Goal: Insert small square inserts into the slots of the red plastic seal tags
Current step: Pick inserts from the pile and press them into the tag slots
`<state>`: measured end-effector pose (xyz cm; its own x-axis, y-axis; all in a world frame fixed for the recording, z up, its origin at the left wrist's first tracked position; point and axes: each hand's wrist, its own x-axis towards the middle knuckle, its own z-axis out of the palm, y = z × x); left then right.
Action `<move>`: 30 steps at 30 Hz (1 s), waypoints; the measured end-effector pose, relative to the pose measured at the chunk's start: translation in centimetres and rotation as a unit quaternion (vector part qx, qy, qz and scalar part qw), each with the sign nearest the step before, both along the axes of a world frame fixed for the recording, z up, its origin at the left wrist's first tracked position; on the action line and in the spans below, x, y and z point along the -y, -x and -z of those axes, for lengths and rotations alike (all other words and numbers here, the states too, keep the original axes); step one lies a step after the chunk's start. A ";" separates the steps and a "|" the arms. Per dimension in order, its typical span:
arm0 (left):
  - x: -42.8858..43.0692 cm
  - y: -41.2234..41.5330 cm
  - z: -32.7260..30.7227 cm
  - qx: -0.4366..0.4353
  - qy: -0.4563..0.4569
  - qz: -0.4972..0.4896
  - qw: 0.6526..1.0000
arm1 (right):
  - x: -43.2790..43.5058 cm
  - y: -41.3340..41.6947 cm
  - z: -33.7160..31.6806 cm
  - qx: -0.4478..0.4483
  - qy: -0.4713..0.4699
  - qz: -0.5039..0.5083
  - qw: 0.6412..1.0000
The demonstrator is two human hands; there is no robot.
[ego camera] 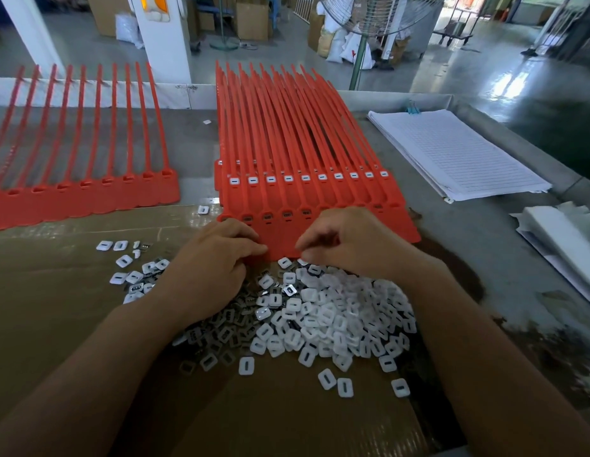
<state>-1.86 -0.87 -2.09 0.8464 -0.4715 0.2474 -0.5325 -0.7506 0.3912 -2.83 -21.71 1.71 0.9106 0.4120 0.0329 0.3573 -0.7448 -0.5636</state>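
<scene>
Red seal tags (pixel 287 199) lie lengthwise, tails pointing away, heads just beyond insert pile (pixel 336 311). Left hand (pixel 211 268) and right hand (pixel 353 242) curl at heads' edge; grasp unclear.

You've got ten middle-row tags (pixel 296 196) fitted with white inserts (pixel 288 178), roughly ten empty tags (pixel 89 199) on your left, and loose inserts (pixel 336 311) beyond counting.

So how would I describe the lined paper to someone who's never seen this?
Find the big stack of red seal tags mid-table. Right of it lies a pile of white sheets with a blue clip at its far corner. Unlike the plain white sheets nearer the right edge, it is ruled with lines.
</scene>
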 end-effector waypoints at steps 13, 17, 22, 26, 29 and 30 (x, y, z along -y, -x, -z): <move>0.0 0.0 -0.1 -0.007 -0.001 -0.002 1.000 | -0.9 0.6 0.0 -0.045 0.015 -0.066 0.997; 0.0 -0.1 0.0 -0.003 -0.002 -0.004 1.000 | -1.8 0.7 0.2 -0.042 0.028 -0.098 0.994; 0.0 -0.1 0.0 0.000 -0.003 -0.002 1.000 | -1.8 0.6 0.4 -0.058 0.007 -0.088 0.994; 0.1 0.0 -0.1 -0.005 -0.002 -0.002 1.000 | -1.6 0.8 0.5 -0.062 -0.018 -0.084 0.994; 0.1 0.1 -0.2 -0.007 -0.005 -0.001 1.000 | -1.6 0.8 0.3 -0.045 -0.065 -0.072 0.994; 0.1 0.0 -0.2 -0.007 -0.006 0.000 1.000 | -1.5 0.8 0.2 -0.037 -0.083 -0.066 0.994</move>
<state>-1.89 -0.95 -1.85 0.8499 -0.4737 0.2308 -0.5268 -0.7556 0.3892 -3.59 -20.23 1.51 0.8510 0.5233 0.0450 0.3987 -0.5879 -0.7038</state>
